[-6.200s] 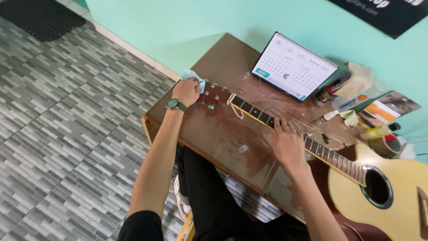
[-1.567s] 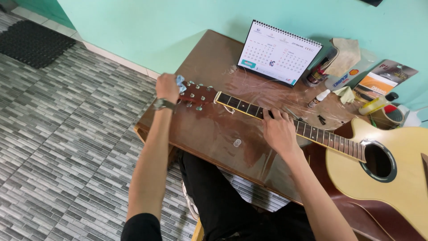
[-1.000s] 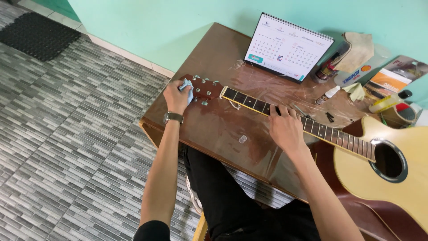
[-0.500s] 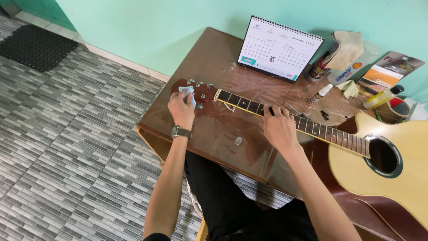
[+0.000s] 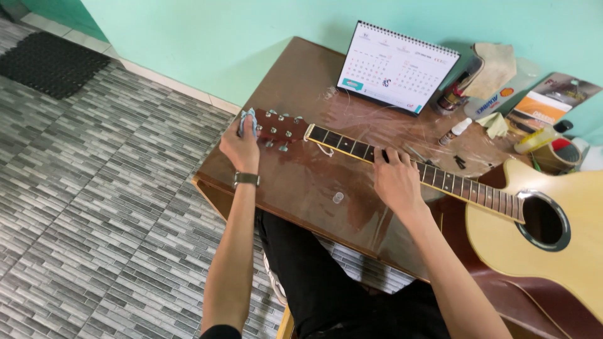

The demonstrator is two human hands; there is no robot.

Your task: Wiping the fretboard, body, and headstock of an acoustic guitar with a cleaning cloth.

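At headstock, cloth in left hand, right hand on neck

Left hand clenched, forearm stretched forward; right hand flat, palm down, fingers spread.

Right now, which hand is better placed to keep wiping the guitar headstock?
Left. The left hand already holds the light blue cloth against the end of the headstock. The right hand rests on the fretboard further along the neck, probably steadying the guitar, and holds no cloth.
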